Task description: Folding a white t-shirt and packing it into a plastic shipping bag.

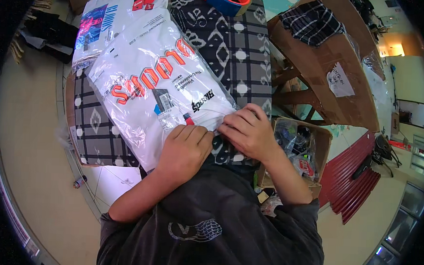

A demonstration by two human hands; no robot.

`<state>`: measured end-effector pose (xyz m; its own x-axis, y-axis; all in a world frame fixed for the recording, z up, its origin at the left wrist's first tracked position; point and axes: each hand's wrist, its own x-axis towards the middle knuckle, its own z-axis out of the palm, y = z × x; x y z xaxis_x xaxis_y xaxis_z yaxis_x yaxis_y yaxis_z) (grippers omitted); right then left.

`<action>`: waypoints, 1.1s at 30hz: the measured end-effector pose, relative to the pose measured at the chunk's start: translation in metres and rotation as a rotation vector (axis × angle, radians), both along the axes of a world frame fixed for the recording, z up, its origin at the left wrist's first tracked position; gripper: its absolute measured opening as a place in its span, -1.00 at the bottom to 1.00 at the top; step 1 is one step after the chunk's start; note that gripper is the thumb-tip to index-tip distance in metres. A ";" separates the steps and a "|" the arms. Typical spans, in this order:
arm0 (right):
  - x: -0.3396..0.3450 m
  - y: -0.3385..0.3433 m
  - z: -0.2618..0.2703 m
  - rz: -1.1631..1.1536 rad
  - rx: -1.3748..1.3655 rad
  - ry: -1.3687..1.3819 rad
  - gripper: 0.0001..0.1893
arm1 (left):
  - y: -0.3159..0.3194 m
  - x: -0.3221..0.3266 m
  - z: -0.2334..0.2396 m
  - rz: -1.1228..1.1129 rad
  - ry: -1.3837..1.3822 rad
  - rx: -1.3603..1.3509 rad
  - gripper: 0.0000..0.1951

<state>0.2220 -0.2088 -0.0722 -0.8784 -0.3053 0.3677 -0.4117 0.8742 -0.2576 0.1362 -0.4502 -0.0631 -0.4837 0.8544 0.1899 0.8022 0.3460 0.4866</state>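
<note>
A clear plastic bag with a folded white printed T-shirt inside lies slanted across the cloth-covered table. A barcode tag and a small label show through the plastic. My left hand grips the bag's near edge, knuckles up, with the fingertips hidden. Close by on the right, my right hand pinches the same edge near its corner, fingers curled. Beyond this bag lies another packaged white garment, partly covered by it.
A tape roll in a blue and orange dispenser sits at the far table edge. On the right, a large cardboard box holds a plaid cloth. A lower carton contains plastic-wrapped items. A red corrugated sheet lies beyond.
</note>
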 end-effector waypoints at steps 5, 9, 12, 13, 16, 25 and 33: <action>0.000 0.024 0.003 0.007 0.108 0.056 -0.67 | 0.000 -0.001 0.002 -0.004 -0.008 0.008 -0.74; -0.006 0.045 0.002 -0.004 0.164 0.113 -0.66 | 0.000 -0.002 0.003 0.001 -0.029 0.004 -0.73; -0.009 0.062 0.006 -0.002 0.203 0.120 -0.70 | 0.004 -0.005 0.005 0.013 -0.032 0.019 -0.73; -0.012 0.065 0.009 -0.025 0.186 0.123 -0.72 | 0.005 -0.006 0.006 0.020 -0.031 0.037 -0.74; -0.017 0.094 0.009 -0.149 0.178 0.105 -0.79 | 0.002 -0.011 0.007 0.057 -0.035 0.008 -0.74; -0.013 0.010 0.049 -0.520 -0.342 -0.356 -0.40 | -0.032 -0.103 0.022 0.088 -0.051 0.182 -0.58; -0.050 0.004 0.043 -0.445 -0.697 -0.641 -0.43 | -0.104 -0.230 0.002 0.555 0.158 -0.096 -0.42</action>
